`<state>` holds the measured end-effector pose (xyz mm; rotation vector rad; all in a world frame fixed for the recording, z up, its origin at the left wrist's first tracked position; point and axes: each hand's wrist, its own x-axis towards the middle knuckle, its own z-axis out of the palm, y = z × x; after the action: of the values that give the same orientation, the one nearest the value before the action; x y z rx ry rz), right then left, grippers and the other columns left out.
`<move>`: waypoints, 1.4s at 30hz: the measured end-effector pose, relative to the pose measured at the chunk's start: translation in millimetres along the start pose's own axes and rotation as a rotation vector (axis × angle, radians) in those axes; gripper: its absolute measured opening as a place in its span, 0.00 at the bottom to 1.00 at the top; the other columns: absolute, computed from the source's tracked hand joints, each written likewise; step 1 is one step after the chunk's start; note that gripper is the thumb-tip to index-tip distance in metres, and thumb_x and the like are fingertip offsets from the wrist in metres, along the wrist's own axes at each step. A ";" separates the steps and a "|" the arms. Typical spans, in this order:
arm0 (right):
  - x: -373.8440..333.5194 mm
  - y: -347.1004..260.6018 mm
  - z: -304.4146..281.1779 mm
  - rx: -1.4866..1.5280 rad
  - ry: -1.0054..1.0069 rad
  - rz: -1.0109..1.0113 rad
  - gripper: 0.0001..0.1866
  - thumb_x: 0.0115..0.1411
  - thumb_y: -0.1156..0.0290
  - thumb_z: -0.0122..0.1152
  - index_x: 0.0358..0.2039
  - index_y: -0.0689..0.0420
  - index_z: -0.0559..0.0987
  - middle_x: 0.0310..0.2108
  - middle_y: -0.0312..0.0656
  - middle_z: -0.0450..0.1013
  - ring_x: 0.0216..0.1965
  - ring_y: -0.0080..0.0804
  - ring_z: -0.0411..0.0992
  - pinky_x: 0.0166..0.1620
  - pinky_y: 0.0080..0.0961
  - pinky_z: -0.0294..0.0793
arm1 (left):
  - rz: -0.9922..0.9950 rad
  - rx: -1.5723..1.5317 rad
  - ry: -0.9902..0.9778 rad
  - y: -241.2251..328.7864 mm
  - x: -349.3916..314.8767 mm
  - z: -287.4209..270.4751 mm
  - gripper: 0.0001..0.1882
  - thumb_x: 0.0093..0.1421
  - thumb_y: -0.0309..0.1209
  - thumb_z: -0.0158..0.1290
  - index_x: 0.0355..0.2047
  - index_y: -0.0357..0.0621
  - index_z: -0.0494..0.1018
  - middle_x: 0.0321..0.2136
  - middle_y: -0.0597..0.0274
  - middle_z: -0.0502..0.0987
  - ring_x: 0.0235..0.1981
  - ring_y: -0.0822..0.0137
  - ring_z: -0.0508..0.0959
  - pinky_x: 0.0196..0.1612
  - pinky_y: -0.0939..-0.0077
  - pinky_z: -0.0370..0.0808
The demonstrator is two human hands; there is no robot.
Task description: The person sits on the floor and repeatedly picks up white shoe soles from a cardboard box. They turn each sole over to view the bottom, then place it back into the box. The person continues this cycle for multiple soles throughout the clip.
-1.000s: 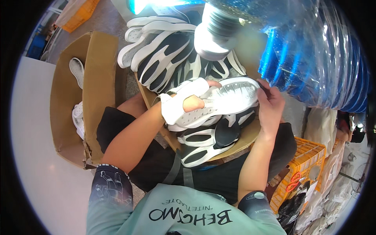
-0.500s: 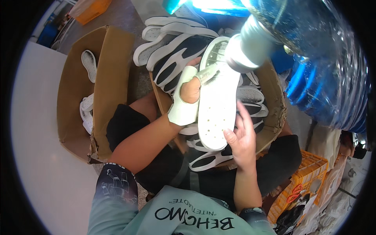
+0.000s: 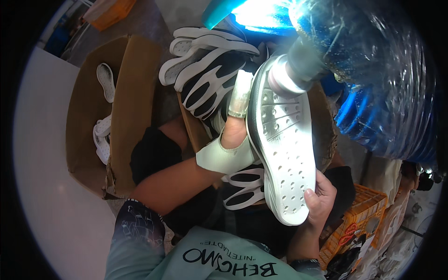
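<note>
A white shoe sole (image 3: pixel 290 161) with rows of small holes is tilted in front of me, its toe end up. My left hand (image 3: pixel 231 142), in a pale fingerless glove with a taped thumb, supports the sole's left side; its fingers are hidden behind. The heel end sits in my right hand (image 3: pixel 321 200), bare, thumb on the near face and fingers around the back edge. Over the toe end is the pale round head (image 3: pixel 285 80) of a machine, apparently touching the sole; glare hides the exact contact.
Between my legs stands a cardboard box (image 3: pixel 186 122) piled with black-and-white soles (image 3: pixel 210 95). Another carton (image 3: pixel 137 107) at left holds several white soles. A lit lamp (image 3: pixel 261 16) and plastic-wrapped blue hose (image 3: pixel 387 119) crowd the upper right. An orange crate (image 3: pixel 368 203) stands at lower right.
The sole has moved down and right, turning so its heel points further right. Both hands have moved with it, and my left thumb now points up along its edge.
</note>
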<state>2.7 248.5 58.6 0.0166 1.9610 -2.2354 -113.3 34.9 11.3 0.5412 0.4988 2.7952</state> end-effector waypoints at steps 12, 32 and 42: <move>11.3 9.8 -1.2 0.018 0.025 -0.013 0.31 0.55 0.68 0.59 0.55 0.78 0.71 0.45 0.50 0.77 0.43 0.29 0.76 0.50 0.24 0.73 | 0.064 -0.029 0.121 7.2 10.4 4.0 0.31 0.71 0.51 0.43 0.63 0.38 0.63 0.56 0.55 0.73 0.55 0.63 0.76 0.61 0.64 0.73; 162.1 87.7 59.7 0.059 -0.172 0.130 0.27 0.68 0.62 0.56 0.60 0.69 0.68 0.55 0.54 0.71 0.48 0.34 0.75 0.39 0.25 0.79 | 0.194 -0.072 -0.135 157.3 -2.2 -43.2 0.27 0.72 0.45 0.38 0.64 0.39 0.63 0.52 0.54 0.75 0.44 0.68 0.77 0.44 0.69 0.78; 225.2 224.3 53.6 -0.973 0.084 0.108 0.39 0.46 0.59 0.73 0.54 0.71 0.72 0.49 0.60 0.74 0.52 0.50 0.73 0.55 0.34 0.72 | 0.105 -0.073 0.651 114.1 -3.0 -78.7 0.35 0.70 0.53 0.35 0.60 0.31 0.65 0.55 0.39 0.73 0.45 0.47 0.78 0.45 0.57 0.76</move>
<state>-184.0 141.6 -181.4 0.0898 2.7745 -1.0380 -162.2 -92.0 -15.5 -0.3925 0.4902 3.0357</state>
